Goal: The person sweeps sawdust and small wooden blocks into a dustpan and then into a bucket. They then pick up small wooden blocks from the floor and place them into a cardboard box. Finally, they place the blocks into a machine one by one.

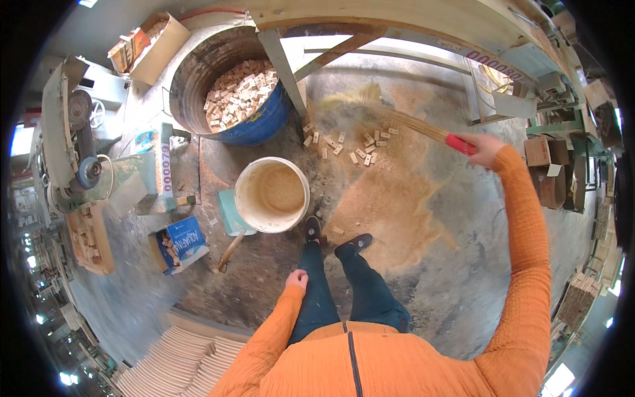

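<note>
My right hand (486, 149), arm stretched out to the right, is closed round the red end of a broom's wooden handle. The straw broom (423, 126) reaches away to the left, its bristles smeared by motion near the bench leg. Small wooden blocks (368, 147) with holes lie scattered on the floor just short of the bristles. A broad patch of sawdust (390, 205) spreads from there toward my feet. Beside my left thigh hangs my left hand (296, 278), fingers curled, with nothing visible in it.
A white bucket (240, 192) stands left of my feet, partly covering a teal dustpan-like piece (229, 206) with a wooden handle. Behind it sits a blue drum (261, 122) of wooden blocks. A blue carton (187, 238), a belt sander (83, 132) and a workbench (397, 16) surround the area.
</note>
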Action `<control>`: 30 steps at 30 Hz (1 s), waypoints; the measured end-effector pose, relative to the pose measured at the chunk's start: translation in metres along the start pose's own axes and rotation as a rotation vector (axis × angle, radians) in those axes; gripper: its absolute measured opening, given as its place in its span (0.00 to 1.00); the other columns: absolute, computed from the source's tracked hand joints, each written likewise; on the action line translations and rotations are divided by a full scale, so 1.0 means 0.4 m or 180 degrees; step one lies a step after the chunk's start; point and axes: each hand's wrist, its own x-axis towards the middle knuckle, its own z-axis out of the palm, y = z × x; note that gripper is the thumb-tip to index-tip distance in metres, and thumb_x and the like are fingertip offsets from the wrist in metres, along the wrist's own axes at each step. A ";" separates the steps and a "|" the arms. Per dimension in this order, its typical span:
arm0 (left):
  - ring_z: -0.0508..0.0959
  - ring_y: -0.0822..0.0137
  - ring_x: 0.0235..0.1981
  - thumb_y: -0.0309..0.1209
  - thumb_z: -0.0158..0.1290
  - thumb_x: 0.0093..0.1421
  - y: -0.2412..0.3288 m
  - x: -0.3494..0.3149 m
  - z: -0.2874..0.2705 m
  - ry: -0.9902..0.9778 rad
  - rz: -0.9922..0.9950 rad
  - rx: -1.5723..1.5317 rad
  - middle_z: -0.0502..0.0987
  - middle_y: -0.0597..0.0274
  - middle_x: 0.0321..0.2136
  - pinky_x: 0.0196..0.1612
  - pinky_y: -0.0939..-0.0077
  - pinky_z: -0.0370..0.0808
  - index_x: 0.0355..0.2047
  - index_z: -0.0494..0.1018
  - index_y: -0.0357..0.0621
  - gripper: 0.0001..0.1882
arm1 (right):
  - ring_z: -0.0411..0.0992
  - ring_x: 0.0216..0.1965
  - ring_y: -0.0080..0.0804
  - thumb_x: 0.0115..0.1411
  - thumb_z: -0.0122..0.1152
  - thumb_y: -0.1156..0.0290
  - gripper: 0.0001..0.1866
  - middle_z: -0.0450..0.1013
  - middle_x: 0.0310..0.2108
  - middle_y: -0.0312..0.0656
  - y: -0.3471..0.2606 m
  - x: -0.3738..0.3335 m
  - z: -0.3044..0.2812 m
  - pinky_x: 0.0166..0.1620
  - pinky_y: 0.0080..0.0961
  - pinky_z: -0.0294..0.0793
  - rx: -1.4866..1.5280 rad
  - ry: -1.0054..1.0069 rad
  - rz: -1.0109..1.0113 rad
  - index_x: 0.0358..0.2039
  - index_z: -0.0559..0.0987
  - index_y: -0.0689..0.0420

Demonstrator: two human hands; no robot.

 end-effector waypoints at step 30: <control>0.76 0.62 0.33 0.35 0.49 0.51 -0.015 -0.062 -0.036 -0.0980 -0.0061 0.0559 0.77 0.55 0.29 0.38 0.72 0.71 0.34 0.74 0.46 0.12 | 0.69 0.43 0.42 0.51 0.44 0.80 0.30 0.69 0.43 0.49 0.007 0.285 0.162 0.45 0.36 0.69 -0.0736 0.0244 -0.0569 0.56 0.61 0.43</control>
